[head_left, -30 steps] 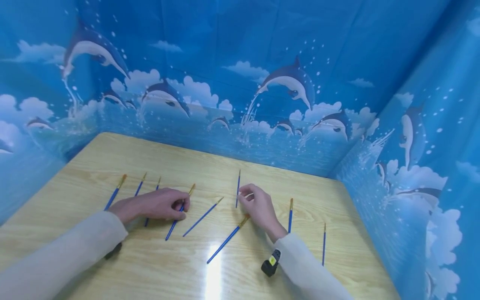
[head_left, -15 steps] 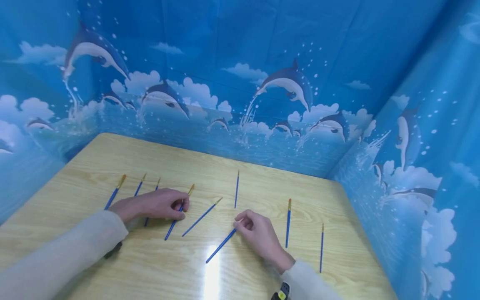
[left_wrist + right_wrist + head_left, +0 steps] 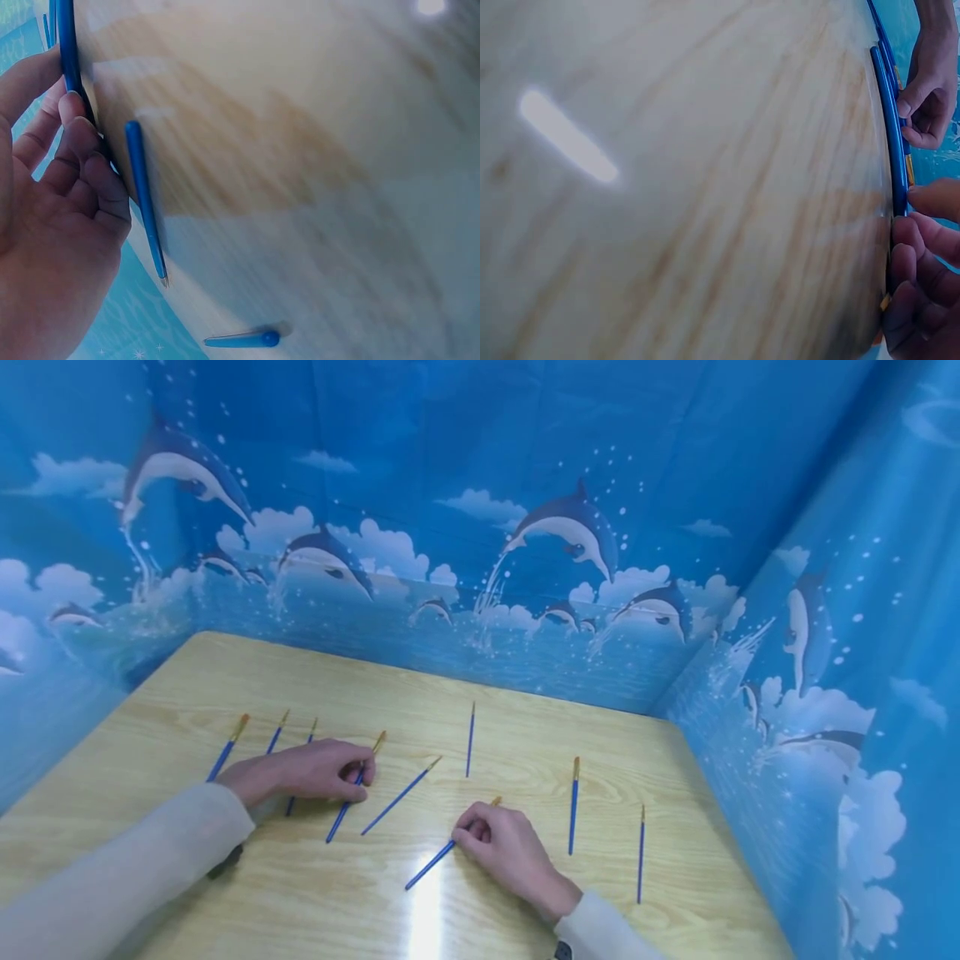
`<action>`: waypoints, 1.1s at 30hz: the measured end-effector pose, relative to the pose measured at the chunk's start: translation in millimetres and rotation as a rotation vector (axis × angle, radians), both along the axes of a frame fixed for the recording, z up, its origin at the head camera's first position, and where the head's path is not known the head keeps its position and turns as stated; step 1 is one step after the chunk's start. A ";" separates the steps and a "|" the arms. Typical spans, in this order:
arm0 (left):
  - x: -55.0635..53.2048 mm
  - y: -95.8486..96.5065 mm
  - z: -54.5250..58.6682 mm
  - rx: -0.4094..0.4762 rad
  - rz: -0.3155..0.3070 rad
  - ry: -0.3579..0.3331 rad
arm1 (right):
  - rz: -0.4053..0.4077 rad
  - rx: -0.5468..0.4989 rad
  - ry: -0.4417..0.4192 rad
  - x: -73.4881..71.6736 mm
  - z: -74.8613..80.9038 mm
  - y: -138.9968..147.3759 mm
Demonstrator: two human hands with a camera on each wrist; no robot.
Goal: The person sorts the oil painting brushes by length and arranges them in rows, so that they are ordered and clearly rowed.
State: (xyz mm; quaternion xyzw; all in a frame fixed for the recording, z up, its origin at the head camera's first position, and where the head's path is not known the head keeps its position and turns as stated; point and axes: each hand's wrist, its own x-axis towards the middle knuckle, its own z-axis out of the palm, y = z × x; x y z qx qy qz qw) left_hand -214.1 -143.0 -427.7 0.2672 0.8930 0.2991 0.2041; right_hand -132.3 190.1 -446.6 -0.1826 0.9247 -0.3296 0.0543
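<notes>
In the head view my left hand (image 3: 322, 770) holds a blue-handled paintbrush (image 3: 339, 821) lying slanted on the table, bristles pointing away. The left wrist view shows thumb and fingertips at that brush's handle (image 3: 68, 45), the other fingers curled in. My right hand (image 3: 504, 846) pinches another blue paintbrush (image 3: 430, 864) between thumb and fingers. Its handle end points toward the near left, and its bristle tip peeks out behind the knuckles. The right wrist view shows these fingertips low along the brush handle (image 3: 889, 127), close over the tabletop.
Several more paintbrushes lie spread on the wooden table (image 3: 300, 902). One thin paintbrush (image 3: 401, 796) lies between the hands and another thin brush (image 3: 470, 740) farther back. Two lie to the right, a flat brush (image 3: 573, 806) and a thin one (image 3: 641, 856). A dolphin-printed curtain (image 3: 420, 485) surrounds the table.
My right hand has moved from beside the far thin brush toward me and left, and now pinches the slanted brush. My left hand stays on its brush.
</notes>
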 end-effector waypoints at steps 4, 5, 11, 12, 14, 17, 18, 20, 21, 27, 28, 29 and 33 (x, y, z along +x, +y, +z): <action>-0.1 0.0 0.0 0.002 -0.002 -0.006 | -0.004 0.011 0.001 2.1 0.6 0.9; -0.1 -0.1 0.1 0.005 -0.003 -0.007 | -0.005 0.014 0.004 2.9 0.8 1.2; -1.2 -1.4 -1.0 0.017 -0.012 -0.006 | 0.010 0.041 0.009 8.2 5.2 4.1; -1.4 -1.6 -1.3 0.018 -0.012 -0.004 | 0.015 0.051 0.008 9.1 6.2 4.5; -1.7 -2.1 -1.9 0.020 -0.012 -0.003 | 0.029 0.075 0.014 11.0 7.8 5.1; -1.7 -2.3 -2.4 0.023 -0.011 -0.005 | 0.042 0.110 0.015 14.0 10.4 5.9; -1.6 -2.2 -2.4 0.022 -0.009 -0.008 | 0.048 0.120 0.015 15.0 11.3 6.4; -1.5 -2.1 -2.6 0.019 -0.006 -0.015 | 0.060 0.139 0.008 16.8 13.0 7.3; -1.4 -1.9 -2.5 0.017 -0.005 -0.019 | 0.068 0.147 0.003 17.5 13.9 7.7; -0.5 -1.3 -1.4 0.008 0.003 -0.035 | 0.117 0.198 0.026 19.8 15.8 9.5; -0.4 -1.2 -1.0 0.008 0.003 -0.036 | 0.124 0.204 0.038 20.0 15.6 9.6; -0.2 -1.0 -0.5 0.007 0.003 -0.036 | 0.130 0.207 0.050 20.3 15.3 9.8; 0.2 -0.5 0.6 0.004 0.007 -0.040 | 0.156 0.212 0.103 21.2 13.5 10.9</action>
